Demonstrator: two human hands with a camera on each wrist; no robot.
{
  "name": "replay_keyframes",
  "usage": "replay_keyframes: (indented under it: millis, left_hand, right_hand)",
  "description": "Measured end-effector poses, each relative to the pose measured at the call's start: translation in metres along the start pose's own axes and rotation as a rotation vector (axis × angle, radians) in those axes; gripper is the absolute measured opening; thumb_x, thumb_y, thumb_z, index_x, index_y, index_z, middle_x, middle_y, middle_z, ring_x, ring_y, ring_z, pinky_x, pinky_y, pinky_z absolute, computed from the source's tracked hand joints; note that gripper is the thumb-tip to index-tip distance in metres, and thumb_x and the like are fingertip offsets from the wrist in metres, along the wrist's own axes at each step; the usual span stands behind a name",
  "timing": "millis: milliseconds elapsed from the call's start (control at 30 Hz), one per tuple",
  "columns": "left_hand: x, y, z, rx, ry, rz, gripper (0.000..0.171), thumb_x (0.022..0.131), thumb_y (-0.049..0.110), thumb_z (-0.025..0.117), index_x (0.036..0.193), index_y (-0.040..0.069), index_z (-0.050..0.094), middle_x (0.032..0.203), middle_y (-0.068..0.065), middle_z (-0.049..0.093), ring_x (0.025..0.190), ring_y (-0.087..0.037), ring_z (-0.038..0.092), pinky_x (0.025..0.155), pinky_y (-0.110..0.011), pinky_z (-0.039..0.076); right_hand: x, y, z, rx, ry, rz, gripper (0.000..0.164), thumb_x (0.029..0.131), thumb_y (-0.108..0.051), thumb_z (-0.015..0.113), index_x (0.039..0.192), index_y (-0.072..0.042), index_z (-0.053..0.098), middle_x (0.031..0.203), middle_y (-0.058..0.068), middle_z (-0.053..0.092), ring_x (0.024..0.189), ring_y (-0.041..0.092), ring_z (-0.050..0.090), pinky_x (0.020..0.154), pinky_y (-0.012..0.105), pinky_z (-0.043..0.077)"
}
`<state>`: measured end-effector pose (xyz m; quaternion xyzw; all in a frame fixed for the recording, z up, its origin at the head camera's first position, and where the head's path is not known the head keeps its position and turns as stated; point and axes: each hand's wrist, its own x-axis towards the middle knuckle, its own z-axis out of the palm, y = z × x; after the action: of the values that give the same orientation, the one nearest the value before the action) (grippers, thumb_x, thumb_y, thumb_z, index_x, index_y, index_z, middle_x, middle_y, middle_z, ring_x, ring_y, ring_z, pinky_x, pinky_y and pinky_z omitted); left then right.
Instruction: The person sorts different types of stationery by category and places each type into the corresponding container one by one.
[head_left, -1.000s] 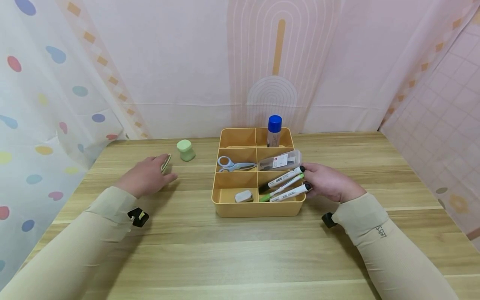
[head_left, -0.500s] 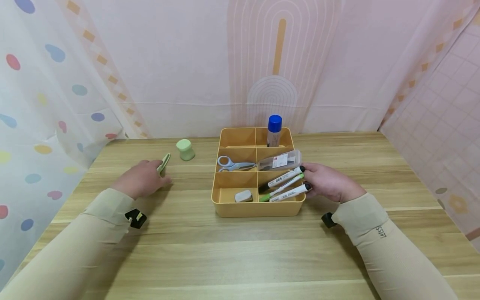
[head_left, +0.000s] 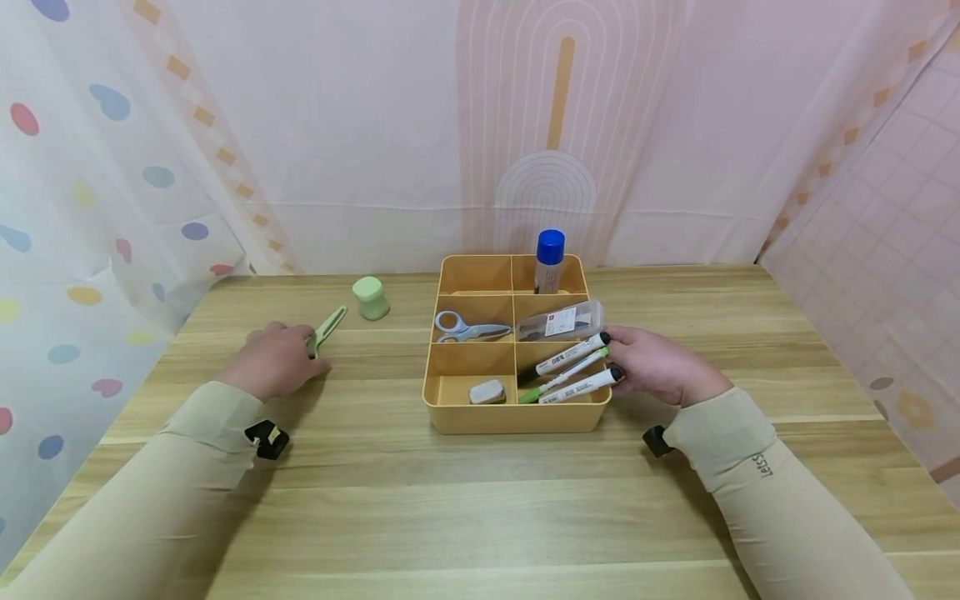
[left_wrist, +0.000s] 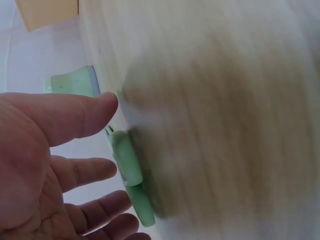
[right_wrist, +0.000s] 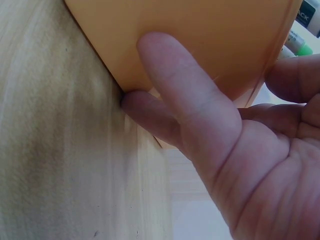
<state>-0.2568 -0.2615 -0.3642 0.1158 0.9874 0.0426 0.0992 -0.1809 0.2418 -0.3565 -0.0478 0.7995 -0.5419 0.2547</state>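
Observation:
My left hand [head_left: 273, 360] is low over the left of the table, its fingers loosely extended and holding nothing. Just beyond its fingertips lies a slim light-green tool [head_left: 327, 327]; the left wrist view shows it as a narrow green body in two sections [left_wrist: 126, 159], kind unclear. Behind it stands a squat light-green hourglass-shaped object [head_left: 371, 298]. On the right, my right hand [head_left: 663, 365] rests against the side of a yellow divided organizer [head_left: 517, 421]. In the right wrist view, extended fingers [right_wrist: 170, 65] touch the organizer's outer wall [right_wrist: 225, 30], one at its bottom edge.
The organizer's compartments hold blue-handled scissors [head_left: 463, 327], a blue-capped glue stick [head_left: 550, 260], a clear plastic case [head_left: 562, 321], a whitish eraser-like block [head_left: 487, 392], and markers [head_left: 577, 387] leaning over the right rim. Printed curtains [head_left: 360, 150] hang behind the wooden table [head_left: 450, 517].
My left hand has drawn back leftward, slightly toward me, away from the light-green tool. More of the tool now shows. My right hand and the organizer have stayed put.

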Motion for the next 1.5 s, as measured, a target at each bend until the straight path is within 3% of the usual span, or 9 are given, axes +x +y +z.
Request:
replay_keyframes:
  millis: [300,900,1233,1500]
  left_hand:
    - [-0.004,-0.004,0.003,-0.02,-0.017,-0.016,0.046,0.102,0.033,0.063,0.126,-0.006,0.056,0.099,-0.022,0.056,0.099,-0.045,0.052,0.081,-0.058,0.046]
    - [-0.003,-0.007,0.004,-0.052,0.001,-0.033,0.034,0.098,0.034,0.065,0.099,0.0,0.061,0.091,-0.021,0.055,0.087,-0.039,0.051,0.073,-0.051,0.046]
    - [-0.004,-0.009,-0.003,-0.152,0.048,-0.043,0.037,0.094,0.033,0.068,0.106,-0.002,0.063,0.087,-0.018,0.056,0.078,-0.033,0.055,0.06,-0.039,0.045]
    - [-0.006,-0.007,-0.006,-0.165,0.091,-0.036,0.047,0.094,0.033,0.062,0.12,-0.006,0.061,0.102,-0.025,0.057,0.097,-0.042,0.052,0.074,-0.049,0.046]
  right_hand:
    - [0.0,-0.002,0.001,0.001,0.009,0.001,0.054,0.111,-0.012,0.024,0.16,0.011,0.024,0.144,0.035,0.054,0.113,0.025,0.066,0.095,0.042,0.06]
    - [-0.001,-0.002,0.001,0.008,-0.002,0.001,0.055,0.11,-0.011,0.024,0.16,0.011,0.022,0.146,0.036,0.052,0.114,0.025,0.065,0.096,0.042,0.06]
    - [-0.001,-0.001,0.001,0.01,-0.001,-0.008,0.055,0.11,-0.011,0.025,0.16,0.01,0.024,0.144,0.036,0.053,0.112,0.025,0.066,0.093,0.04,0.06]
    - [-0.001,-0.001,0.001,0.007,-0.003,-0.002,0.055,0.111,-0.012,0.025,0.161,0.01,0.022,0.145,0.036,0.053,0.114,0.026,0.066,0.095,0.042,0.06]
